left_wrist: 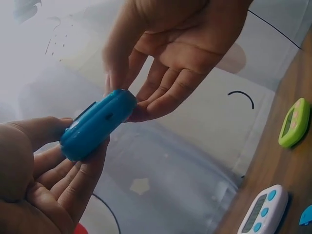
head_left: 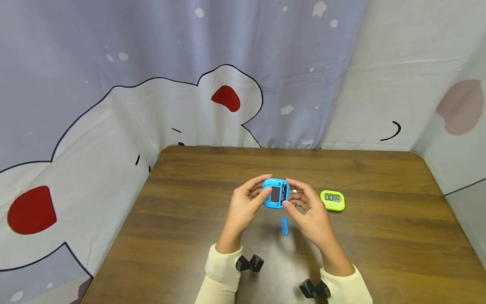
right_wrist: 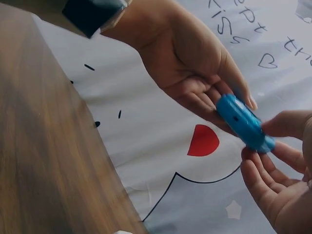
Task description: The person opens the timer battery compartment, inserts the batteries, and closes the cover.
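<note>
Both hands hold a blue digital timer (head_left: pixel 271 203) above the table, its back turned up toward the head view. My left hand (head_left: pixel 244 207) pinches its left side, thumb on the back and fingers behind. At the right side, my right hand (head_left: pixel 311 213) grips the edge between thumb and fingers. Along that side the battery slot (head_left: pixel 284 193) is uncovered, and a dark battery appears to lie in it. A small blue battery cover (head_left: pixel 284 226) rests on the table below the hands. In the left wrist view the timer (left_wrist: pixel 97 126) is seen edge-on.
A green timer (head_left: pixel 332 200) lies face up on the wooden table (head_left: pixel 398 228), right of my right hand. A white timer (left_wrist: pixel 263 209) with blue buttons also lies there, mostly hidden behind that hand in the head view. Printed curtains (head_left: pixel 296 76) hang at the table's back.
</note>
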A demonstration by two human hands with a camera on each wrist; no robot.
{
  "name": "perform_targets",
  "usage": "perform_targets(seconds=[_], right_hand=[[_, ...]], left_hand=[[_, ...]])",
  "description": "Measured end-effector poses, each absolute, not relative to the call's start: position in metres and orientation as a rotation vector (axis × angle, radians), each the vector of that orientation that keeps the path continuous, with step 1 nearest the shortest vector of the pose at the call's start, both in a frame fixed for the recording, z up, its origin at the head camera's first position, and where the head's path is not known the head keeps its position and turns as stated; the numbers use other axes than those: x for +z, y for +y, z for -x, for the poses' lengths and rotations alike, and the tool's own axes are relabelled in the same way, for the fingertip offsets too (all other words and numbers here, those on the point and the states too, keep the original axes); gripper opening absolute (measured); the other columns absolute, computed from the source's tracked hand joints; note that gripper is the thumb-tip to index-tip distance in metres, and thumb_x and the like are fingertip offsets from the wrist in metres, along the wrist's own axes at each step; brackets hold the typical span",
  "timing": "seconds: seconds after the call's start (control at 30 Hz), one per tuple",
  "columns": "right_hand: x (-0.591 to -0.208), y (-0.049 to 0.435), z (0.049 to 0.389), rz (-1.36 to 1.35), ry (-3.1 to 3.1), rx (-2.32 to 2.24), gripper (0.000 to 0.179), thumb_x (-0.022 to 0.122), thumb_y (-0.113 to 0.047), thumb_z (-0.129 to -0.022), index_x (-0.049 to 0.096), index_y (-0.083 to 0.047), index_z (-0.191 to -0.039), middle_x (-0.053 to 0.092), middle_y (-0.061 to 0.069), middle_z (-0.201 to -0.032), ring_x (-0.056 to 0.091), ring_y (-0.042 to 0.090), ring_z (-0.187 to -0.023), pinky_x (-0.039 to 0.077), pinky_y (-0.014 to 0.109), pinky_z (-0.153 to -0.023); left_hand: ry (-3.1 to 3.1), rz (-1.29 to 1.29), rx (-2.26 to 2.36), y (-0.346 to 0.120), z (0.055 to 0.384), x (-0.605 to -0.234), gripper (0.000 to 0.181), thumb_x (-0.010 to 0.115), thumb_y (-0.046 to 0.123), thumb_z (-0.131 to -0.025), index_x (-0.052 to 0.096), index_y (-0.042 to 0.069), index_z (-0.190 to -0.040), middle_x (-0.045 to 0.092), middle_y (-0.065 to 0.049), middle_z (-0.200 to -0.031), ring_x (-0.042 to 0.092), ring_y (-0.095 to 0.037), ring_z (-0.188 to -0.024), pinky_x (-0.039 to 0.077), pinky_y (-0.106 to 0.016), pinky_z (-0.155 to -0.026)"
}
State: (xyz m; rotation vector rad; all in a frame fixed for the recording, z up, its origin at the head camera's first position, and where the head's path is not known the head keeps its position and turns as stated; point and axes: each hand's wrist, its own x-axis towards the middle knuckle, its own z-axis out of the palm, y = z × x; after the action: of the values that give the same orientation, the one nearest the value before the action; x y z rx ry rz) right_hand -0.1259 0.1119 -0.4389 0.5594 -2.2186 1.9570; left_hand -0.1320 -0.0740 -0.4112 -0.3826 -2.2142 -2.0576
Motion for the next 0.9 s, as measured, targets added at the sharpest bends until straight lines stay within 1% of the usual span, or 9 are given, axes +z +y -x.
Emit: perform_targets(seconds=[0.17, 0.23, 0.37, 0.43, 0.5, 0.63, 0.77, 0.83, 0.9], right_hand=[[-0.420, 0.113, 0.122, -0.649, -2.235, 1.954, 0.053, 0.066, 0.008, -0.088, 0.047, 0.005, -0.137, 0.054, 0.019, -0.123, 0.060, 0.030, -0.102, 0.051, 0.039, -0.091], [-0.417, 0.114, 0.121, -0.669, -2.246, 1.957, 0.053, 0.066, 0.008, -0.088, 0.046, 0.006, -0.138, 0.053, 0.019, -0.123, 0.059, 0.032, -0.105, 0.050, 0.044, -0.091], [-0.430, 0.117, 0.124, -0.717, -2.254, 1.979, 0.057, 0.066, 0.005, -0.089, 0.045, -0.002, -0.142, 0.053, 0.014, -0.127, 0.057, 0.030, -0.110, 0.049, 0.044, -0.094], [-0.441, 0.120, 0.127, -0.742, -2.257, 1.983, 0.058, 0.066, 0.002, -0.091, 0.045, -0.007, -0.144, 0.054, 0.011, -0.128, 0.056, 0.027, -0.113, 0.048, 0.041, -0.097], [-0.443, 0.120, 0.126, -0.735, -2.290, 1.949, 0.055, 0.064, 0.000, -0.092, 0.045, -0.006, -0.143, 0.054, 0.012, -0.128, 0.057, 0.028, -0.114, 0.046, 0.043, -0.098], [-0.464, 0.125, 0.130, -0.683, -2.447, 1.752, 0.048, 0.065, -0.012, -0.095, 0.050, -0.005, -0.140, 0.058, 0.011, -0.126, 0.058, 0.029, -0.113, 0.044, 0.046, -0.100], [-0.497, 0.130, 0.137, -0.667, -2.709, 1.483, 0.052, 0.070, -0.035, -0.091, 0.055, -0.014, -0.136, 0.058, 0.003, -0.127, 0.055, 0.024, -0.119, 0.044, 0.049, -0.100], [-0.506, 0.130, 0.138, -0.698, -2.830, 1.372, 0.057, 0.072, -0.041, -0.088, 0.055, -0.016, -0.136, 0.057, 0.002, -0.131, 0.051, 0.025, -0.124, 0.042, 0.051, -0.101], [-0.513, 0.130, 0.139, -0.731, -2.912, 1.287, 0.059, 0.075, -0.040, -0.086, 0.056, -0.014, -0.135, 0.055, 0.006, -0.135, 0.048, 0.029, -0.127, 0.040, 0.053, -0.102]], left_hand=[[-2.200, 0.389, -2.062, -0.076, 0.133, -0.410, 0.034, 0.065, 0.008, -0.094, 0.061, -0.003, -0.127, 0.068, -0.019, -0.110, 0.068, -0.023, -0.097, 0.056, -0.030, -0.077], [-2.189, 0.388, -2.074, -0.077, 0.133, -0.410, 0.034, 0.064, 0.007, -0.094, 0.060, -0.004, -0.127, 0.068, -0.019, -0.110, 0.068, -0.024, -0.097, 0.056, -0.030, -0.078], [-2.156, 0.363, -2.089, -0.079, 0.132, -0.410, 0.034, 0.064, 0.006, -0.094, 0.060, -0.005, -0.126, 0.067, -0.020, -0.110, 0.068, -0.024, -0.096, 0.056, -0.029, -0.077], [-2.140, 0.350, -2.092, -0.080, 0.133, -0.411, 0.033, 0.064, 0.005, -0.094, 0.061, -0.004, -0.125, 0.067, -0.019, -0.110, 0.068, -0.024, -0.096, 0.056, -0.029, -0.077], [-2.125, 0.344, -2.096, -0.081, 0.133, -0.412, 0.032, 0.064, 0.005, -0.094, 0.062, -0.002, -0.125, 0.067, -0.019, -0.111, 0.068, -0.024, -0.095, 0.056, -0.030, -0.077], [-2.119, 0.351, -2.106, -0.082, 0.133, -0.411, 0.033, 0.064, 0.006, -0.094, 0.061, -0.002, -0.126, 0.067, -0.019, -0.112, 0.067, -0.029, -0.097, 0.056, -0.029, -0.077], [-2.119, 0.367, -2.124, -0.081, 0.133, -0.411, 0.034, 0.063, 0.005, -0.095, 0.059, -0.004, -0.127, 0.067, -0.020, -0.111, 0.066, -0.034, -0.098, 0.056, -0.027, -0.076], [-2.113, 0.372, -2.130, -0.081, 0.132, -0.411, 0.034, 0.063, 0.005, -0.095, 0.059, -0.004, -0.127, 0.067, -0.020, -0.110, 0.067, -0.033, -0.097, 0.056, -0.027, -0.074], [-2.106, 0.370, -2.131, -0.081, 0.132, -0.411, 0.033, 0.063, 0.004, -0.095, 0.060, -0.003, -0.127, 0.067, -0.019, -0.109, 0.067, -0.028, -0.096, 0.056, -0.027, -0.074]])
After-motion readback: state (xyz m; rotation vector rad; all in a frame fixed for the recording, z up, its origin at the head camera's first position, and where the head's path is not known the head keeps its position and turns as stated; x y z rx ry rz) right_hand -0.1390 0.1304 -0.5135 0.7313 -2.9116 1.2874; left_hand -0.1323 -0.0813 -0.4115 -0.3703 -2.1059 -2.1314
